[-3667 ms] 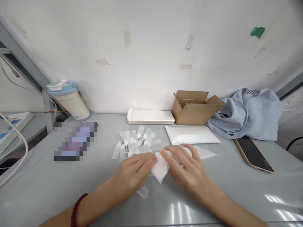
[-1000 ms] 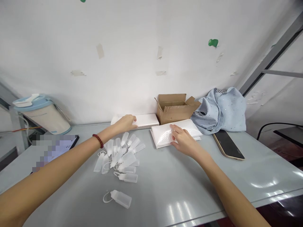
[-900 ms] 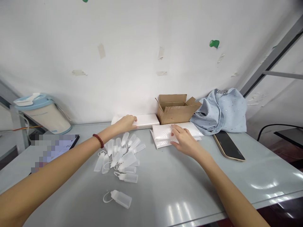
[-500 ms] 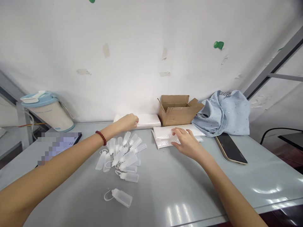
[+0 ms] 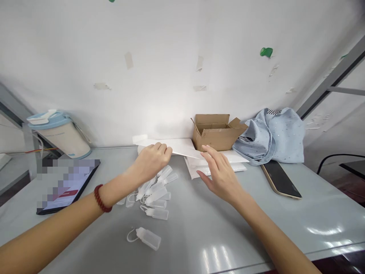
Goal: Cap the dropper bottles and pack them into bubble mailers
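My left hand (image 5: 155, 158) is closed on the near edge of a white padded envelope (image 5: 182, 145), which is lifted at a tilt near the wall. Its flap sticks out at the left, and its right corner reaches my right hand (image 5: 221, 177). That hand is open, fingers and thumb apart; whether it touches the corner I cannot tell. Beneath and behind the right hand lie more white padded envelopes (image 5: 238, 158). Several translucent squeeze bottles (image 5: 155, 195) with looped caps lie in a pile, partly hidden by my left hand. One bottle (image 5: 150, 239) lies apart, nearer me.
An open cardboard box (image 5: 219, 139) stands against the wall, beside a light blue cloth bag (image 5: 286, 137). A phone (image 5: 281, 179) lies at the right. At the left are a tablet (image 5: 72, 190) with its screen lit and a tilted blue-lidded cup (image 5: 64, 139).
My left hand has moved toward me, raising a padded envelope off the stack by the wall. My right hand has shifted slightly left and its fingers have straightened.
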Demonstrator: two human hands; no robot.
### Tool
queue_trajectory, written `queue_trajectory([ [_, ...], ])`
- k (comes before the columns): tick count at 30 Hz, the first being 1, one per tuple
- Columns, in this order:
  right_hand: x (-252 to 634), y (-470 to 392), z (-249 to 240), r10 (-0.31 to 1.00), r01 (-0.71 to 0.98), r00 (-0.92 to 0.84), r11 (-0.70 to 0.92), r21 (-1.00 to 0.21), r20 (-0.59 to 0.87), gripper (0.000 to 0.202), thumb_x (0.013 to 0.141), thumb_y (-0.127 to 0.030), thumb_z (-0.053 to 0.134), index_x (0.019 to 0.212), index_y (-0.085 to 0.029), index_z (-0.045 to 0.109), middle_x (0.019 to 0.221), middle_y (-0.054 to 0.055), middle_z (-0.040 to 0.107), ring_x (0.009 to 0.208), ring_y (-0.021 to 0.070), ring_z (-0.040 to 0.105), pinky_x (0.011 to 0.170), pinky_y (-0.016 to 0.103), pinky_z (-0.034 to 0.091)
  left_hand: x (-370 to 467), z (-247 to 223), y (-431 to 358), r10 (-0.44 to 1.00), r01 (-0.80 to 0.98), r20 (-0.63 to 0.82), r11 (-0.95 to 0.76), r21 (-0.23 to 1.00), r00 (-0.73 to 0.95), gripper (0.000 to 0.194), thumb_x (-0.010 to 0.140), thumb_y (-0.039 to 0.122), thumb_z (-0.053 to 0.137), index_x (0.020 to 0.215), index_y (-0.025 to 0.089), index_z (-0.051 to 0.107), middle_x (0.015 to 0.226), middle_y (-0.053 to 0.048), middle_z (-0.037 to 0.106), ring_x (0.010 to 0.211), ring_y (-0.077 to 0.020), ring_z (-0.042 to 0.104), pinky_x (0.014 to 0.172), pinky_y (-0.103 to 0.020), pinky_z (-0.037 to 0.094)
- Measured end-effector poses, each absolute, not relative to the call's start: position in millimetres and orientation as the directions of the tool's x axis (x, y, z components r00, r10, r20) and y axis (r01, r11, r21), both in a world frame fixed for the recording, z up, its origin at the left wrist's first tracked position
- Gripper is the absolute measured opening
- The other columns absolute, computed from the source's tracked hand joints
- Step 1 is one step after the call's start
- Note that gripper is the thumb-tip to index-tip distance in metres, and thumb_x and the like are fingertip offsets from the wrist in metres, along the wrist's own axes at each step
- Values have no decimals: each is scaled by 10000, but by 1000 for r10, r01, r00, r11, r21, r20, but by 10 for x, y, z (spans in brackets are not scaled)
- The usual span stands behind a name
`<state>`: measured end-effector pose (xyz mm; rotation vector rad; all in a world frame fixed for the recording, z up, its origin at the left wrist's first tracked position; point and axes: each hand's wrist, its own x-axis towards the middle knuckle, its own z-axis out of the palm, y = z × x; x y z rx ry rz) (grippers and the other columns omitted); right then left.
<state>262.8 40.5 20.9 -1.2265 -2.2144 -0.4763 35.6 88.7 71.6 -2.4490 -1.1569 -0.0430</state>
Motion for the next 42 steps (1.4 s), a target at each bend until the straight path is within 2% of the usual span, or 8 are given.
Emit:
queue_trajectory([
  [9, 2325, 227, 81, 743, 896, -444, 367, 250, 500, 494, 848, -17, 310, 1322, -50, 448, 1347, 197, 493, 1239, 305, 460, 945, 493, 407, 333, 368, 267, 301, 492, 500, -813, -310, 812, 289, 899, 70, 395, 894, 191, 658, 1003, -101, 706, 986, -237, 645, 813, -364, 544],
  [16, 2327, 261, 44, 736, 871, -486, 361, 333, 471, 506, 861, 15, 267, 1330, -54, 442, 1389, 205, 436, 1272, 323, 423, 928, 492, 445, -15, 327, 531, 656, 785, 713, -567, 248, 248, 264, 834, 261, 572, 1068, 143, 600, 1327, -172, 512, 1277, -335, 406, 1033, -519, 355],
  [19, 2302, 254, 28, 744, 886, -459, 349, 304, 485, 503, 871, 14, 271, 1344, -72, 420, 1422, 212, 385, 1311, 335, 361, 957, 532, 406, -197, 382, 618, 944, 626, 327, -227, 746, -48, 533, 803, 338, 582, 1289, 165, 449, 1348, -165, 495, 1191, -337, 502, 924, -486, 460],
  [22, 2254, 225, -1, 760, 898, -439, 355, 259, 480, 560, 825, 45, 301, 1368, -68, 371, 1448, 235, 326, 1341, 360, 290, 979, 580, 352, -307, 414, 609, 983, 271, -131, 92, 958, 130, 481, 806, 347, 574, 1250, 174, 507, 1108, -126, 671, 898, -261, 665, 718, -345, 544],
  [28, 2159, 67, 38, 754, 823, -546, 564, 65, 364, 868, 659, -158, 505, 1445, -83, 146, 1512, 231, 139, 1382, 396, 100, 1002, 650, 232, -202, 352, 425, 889, 20, -242, 255, 967, 389, 378, 748, 254, 675, 1116, 199, 612, 921, -51, 722, 754, -188, 676, 650, -264, 528],
  [32, 2131, -24, 113, 735, 762, -592, 644, -65, 332, 919, 611, -247, 529, 1430, -81, 147, 1420, 244, 297, 1332, 388, 215, 998, 659, 199, -64, 314, 286, 839, -2, -196, 229, 974, 508, 360, 728, 223, 688, 1079, 193, 616, 916, -23, 703, 842, -183, 654, 745, -275, 510],
  [37, 2128, -33, 151, 714, 730, -594, 672, -125, 372, 878, 608, -232, 553, 1396, -64, 206, 1250, 225, 444, 1203, 352, 372, 991, 623, 226, 6, 280, 187, 880, 188, -189, 117, 975, 435, 42, 714, 196, 621, 719, 158, 605, 609, 49, 557, 582, -113, 546, 515, -195, 402],
  [42, 2158, 7, 149, 657, 676, -605, 722, -145, 449, 785, 652, -166, 540, 1375, -99, 241, 1183, 183, 516, 1083, 309, 472, 929, 540, 352, 28, 236, 162, 913, 408, -238, 89, 909, 332, 286, 748, 270, 565, 518, 169, 428, 441, 70, 392, 388, -72, 379, 381, -193, 242],
])
